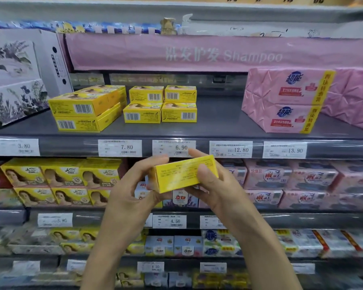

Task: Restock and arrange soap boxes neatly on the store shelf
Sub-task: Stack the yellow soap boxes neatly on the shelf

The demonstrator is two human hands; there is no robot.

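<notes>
Head view looks at store shelving, with my two hands raised in front of it. Between them I hold one yellow soap box [184,174], tilted so its right end sits higher, its printed side facing me. My left hand [132,185] curls round the box's left end. My right hand [214,185] grips the right end, with the thumb across the printed face and a finger over the top edge.

The box is in the air just below the price tag [174,147] reading 6.90, not touching the grey shelf [218,122] above it. On that shelf stand a slanted stack of yellow boxes [82,110] at the left and a block of four yellow boxes [161,105] beside it, two over two. Pink soap packs [281,101] sit well apart to the right. A pink banner [218,53] reading Shampoo hangs above.
</notes>
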